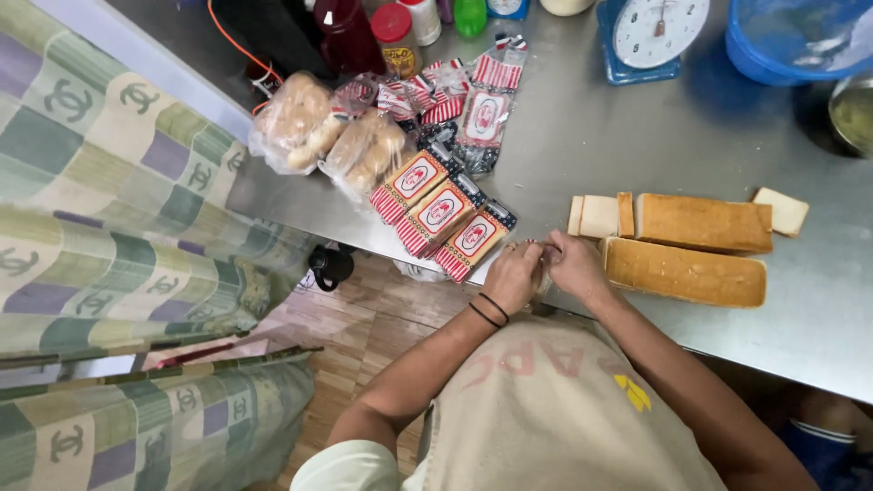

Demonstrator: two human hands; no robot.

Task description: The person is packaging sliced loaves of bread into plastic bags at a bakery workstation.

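Observation:
My left hand (515,275) and my right hand (575,264) meet at the near edge of a steel table (591,136), fingers pinched together on a small clear bag (544,257) that is mostly hidden between them. Two black bands circle my left wrist. Just left of my hands lie three packed bread bags (443,214) with red and white striped labels. To the right sit two long loaves (691,245), with cut slices (596,215) at their left end and one slice (782,210) at the far right.
Clear bags of buns (327,136) and a pile of empty striped bags (473,95) lie farther back. Bottles (382,32), a blue kitchen scale (650,36), a blue tub (791,41) and a metal bowl (855,114) line the far edge. A patterned cloth (118,227) hangs at the left over a wooden floor.

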